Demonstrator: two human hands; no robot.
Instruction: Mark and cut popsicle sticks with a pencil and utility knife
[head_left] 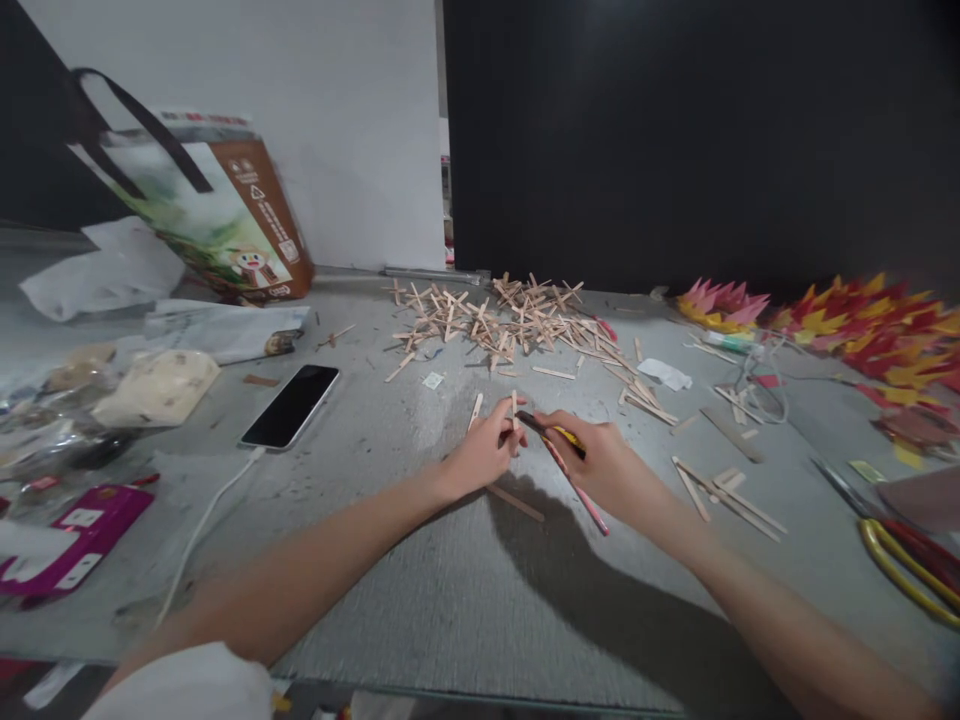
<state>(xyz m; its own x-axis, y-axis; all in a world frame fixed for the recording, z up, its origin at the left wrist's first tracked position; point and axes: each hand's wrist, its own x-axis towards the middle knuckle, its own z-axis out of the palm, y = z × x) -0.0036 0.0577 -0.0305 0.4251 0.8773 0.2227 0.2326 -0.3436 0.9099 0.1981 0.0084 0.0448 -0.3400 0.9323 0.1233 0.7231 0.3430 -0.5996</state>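
Note:
My left hand (484, 450) is closed, pinching a flat wooden craft stick (514, 408) that stands nearly upright between the fingers. My right hand (600, 455) wraps round a small hand tool (531, 421) with a dark tip and a yellow-and-black grip; its exact kind is not clear. The tool's tip meets the stick or lies right beside it. A thin pink pencil-like rod (589, 507) slants below my right hand; I cannot tell whether the hand touches it. Another craft stick (475, 410) shows behind my left hand, and one more loose stick (517, 502) lies below it.
Crossed craft sticks (495, 320) are heaped at the back. A phone (291, 407) on a white cable lies left, before a carrier bag (217, 210). Scissors (892, 550), loose sticks (727, 495) and red-yellow paper shapes (870, 330) are on the right. The table's front edge (450, 692) is near.

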